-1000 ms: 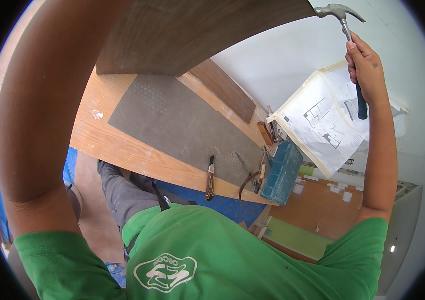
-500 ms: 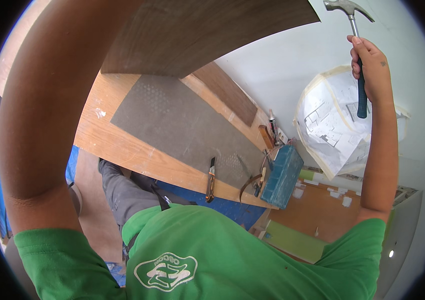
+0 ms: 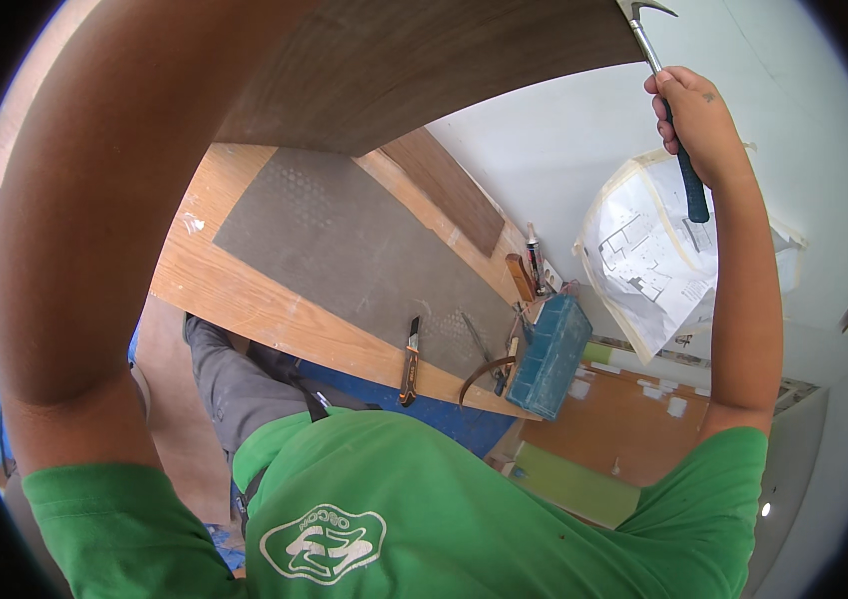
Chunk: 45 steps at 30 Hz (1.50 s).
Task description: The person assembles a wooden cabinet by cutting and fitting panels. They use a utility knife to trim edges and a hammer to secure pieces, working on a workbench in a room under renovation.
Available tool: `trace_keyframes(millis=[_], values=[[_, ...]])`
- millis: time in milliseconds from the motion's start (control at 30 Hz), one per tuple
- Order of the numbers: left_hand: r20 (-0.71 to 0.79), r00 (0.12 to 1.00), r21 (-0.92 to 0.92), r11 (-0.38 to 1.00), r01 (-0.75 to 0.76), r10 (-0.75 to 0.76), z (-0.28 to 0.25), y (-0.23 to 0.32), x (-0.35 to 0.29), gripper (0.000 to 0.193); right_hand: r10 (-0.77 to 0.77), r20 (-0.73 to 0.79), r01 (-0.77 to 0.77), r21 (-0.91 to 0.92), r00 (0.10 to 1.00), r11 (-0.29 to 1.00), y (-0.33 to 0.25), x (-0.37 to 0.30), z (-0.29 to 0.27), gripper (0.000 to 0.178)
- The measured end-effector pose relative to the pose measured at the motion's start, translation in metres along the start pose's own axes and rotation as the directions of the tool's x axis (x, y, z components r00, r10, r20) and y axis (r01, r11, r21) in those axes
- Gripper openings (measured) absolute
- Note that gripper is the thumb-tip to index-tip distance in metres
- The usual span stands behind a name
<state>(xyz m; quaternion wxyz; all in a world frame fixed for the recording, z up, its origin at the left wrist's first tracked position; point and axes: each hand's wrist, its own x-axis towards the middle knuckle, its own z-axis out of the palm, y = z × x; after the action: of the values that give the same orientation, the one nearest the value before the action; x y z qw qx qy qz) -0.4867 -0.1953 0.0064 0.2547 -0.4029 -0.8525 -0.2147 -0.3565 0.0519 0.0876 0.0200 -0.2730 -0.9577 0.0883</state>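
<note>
In my raised right hand (image 3: 700, 122) is a claw hammer (image 3: 692, 188), gripped around its dark green handle with the metal head up. The head overlaps the right edge of a dark brown wood panel (image 3: 444, 75) overhead; I cannot tell whether they touch. My left arm reaches up past the top edge of the view, so that hand is hidden. Below the panel lies a wooden bench (image 3: 244, 295) with a grey sheet (image 3: 334, 235) on it. A utility knife (image 3: 410, 364) rests across the bench's near edge, its blade extended.
At the bench's right end stands a blue toolbox (image 3: 552, 354), with a wooden block (image 3: 521, 278) and a sealant tube (image 3: 534, 255) beside it. A curved brown strip (image 3: 484, 371) lies near the knife. Paper drawings (image 3: 643, 245) are taped to the white wall. Blue sheeting (image 3: 444, 411) covers floor below.
My right hand has moved the hammer left, bringing its head to the brown panel's edge. The bench and its tools appear shifted slightly left in the view.
</note>
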Motion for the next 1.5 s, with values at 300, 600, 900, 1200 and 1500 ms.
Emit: trace_keyframes(millis=[300,600,900,1200,1500], values=[[-0.005,0.999,-0.020,0.999,0.044,-0.044,0.000,0.001,-0.002,0.032,-0.062,-0.014,0.062,-0.036,0.998,0.997,-0.025,-0.010,0.013,0.028],[0.009,0.999,-0.025,0.999,0.036,-0.035,0.000,-0.001,0.001,0.035,-0.189,0.001,0.189,-0.026,0.982,0.982,-0.056,-0.016,0.019,0.028],[0.038,0.999,-0.064,0.998,-0.016,0.018,0.003,-0.011,0.007,0.037,-0.033,-0.014,0.034,0.021,0.999,0.999,-0.019,0.005,0.017,0.027],[0.155,0.988,-0.055,0.998,0.020,-0.011,0.002,-0.013,0.020,0.032,0.189,0.067,-0.200,0.256,0.980,0.946,0.013,0.018,0.007,0.021],[0.168,0.984,0.096,0.995,0.036,-0.052,-0.039,-0.032,-0.009,0.026,-0.007,0.049,-0.016,0.460,0.999,0.888,0.000,-0.017,-0.018,0.025]])
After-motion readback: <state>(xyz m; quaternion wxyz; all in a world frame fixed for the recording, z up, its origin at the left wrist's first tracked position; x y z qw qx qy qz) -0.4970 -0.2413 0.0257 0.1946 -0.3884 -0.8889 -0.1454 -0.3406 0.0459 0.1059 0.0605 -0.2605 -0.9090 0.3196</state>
